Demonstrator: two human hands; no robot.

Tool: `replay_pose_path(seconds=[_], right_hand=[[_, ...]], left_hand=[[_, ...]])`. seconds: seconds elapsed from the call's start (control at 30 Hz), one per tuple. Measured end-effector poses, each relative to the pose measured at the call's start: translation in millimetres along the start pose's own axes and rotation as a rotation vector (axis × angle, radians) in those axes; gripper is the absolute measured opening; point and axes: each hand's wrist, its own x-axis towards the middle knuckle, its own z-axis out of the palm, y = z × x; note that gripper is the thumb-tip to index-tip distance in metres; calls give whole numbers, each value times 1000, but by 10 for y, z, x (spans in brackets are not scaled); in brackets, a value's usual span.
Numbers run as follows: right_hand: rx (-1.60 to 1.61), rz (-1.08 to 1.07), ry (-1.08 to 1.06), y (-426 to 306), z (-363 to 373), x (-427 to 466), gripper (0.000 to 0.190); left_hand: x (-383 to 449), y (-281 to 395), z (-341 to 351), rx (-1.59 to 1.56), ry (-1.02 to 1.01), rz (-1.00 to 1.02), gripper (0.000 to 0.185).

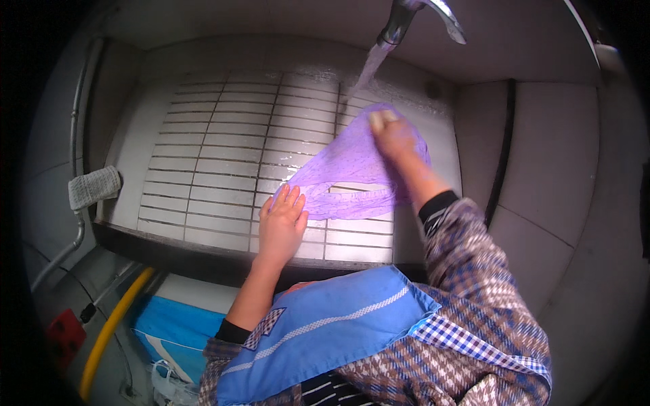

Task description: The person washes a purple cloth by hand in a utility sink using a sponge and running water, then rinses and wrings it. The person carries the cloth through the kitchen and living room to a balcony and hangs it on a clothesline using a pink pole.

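A wet purple cloth (350,157) with small dark specks lies spread over the ribbed floor of a wide sink (218,132). My left hand (284,223) presses the cloth's near left corner down, fingers extended. Higher up on the right, my right hand (393,134) is closed on the cloth in a fist, slightly blurred. An opening in the cloth shows the sink floor between the two hands. Water runs from a metal faucet (398,25) onto the sink floor just beyond the cloth.
A folded grey-white rag (95,187) hangs over the sink's left rim by a metal pipe (75,111). The dark front edge (167,248) runs before me. Below left are a yellow hose (114,325), a blue bag (177,322) and a red object (66,337).
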Motion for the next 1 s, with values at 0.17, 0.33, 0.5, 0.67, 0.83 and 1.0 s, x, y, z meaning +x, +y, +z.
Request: replay_pose_path(seconds=[0.17,0.33,0.5,0.67,0.83,1.0], right_hand=[[19,-179,-19,-505,123,-245,46],[181,70,-12,-441,160,-479,53],[-86,189,87,57,-375,-289,49],[252,0,-196,-735,13,-879,75],[-195,233,-53,465,-373,-566,56],[-45,-21,-44,-402,-124,-861,54]], left_hand=[[31,14,12,39,-20,-22,32],[31,27,2,37,-10,-17,31],[35,14,-1,16,-3,-4,31],[39,1,7,45,-25,-8,31],[40,-15,6,30,14,43,31],[31,-35,36,32,10,34,31]])
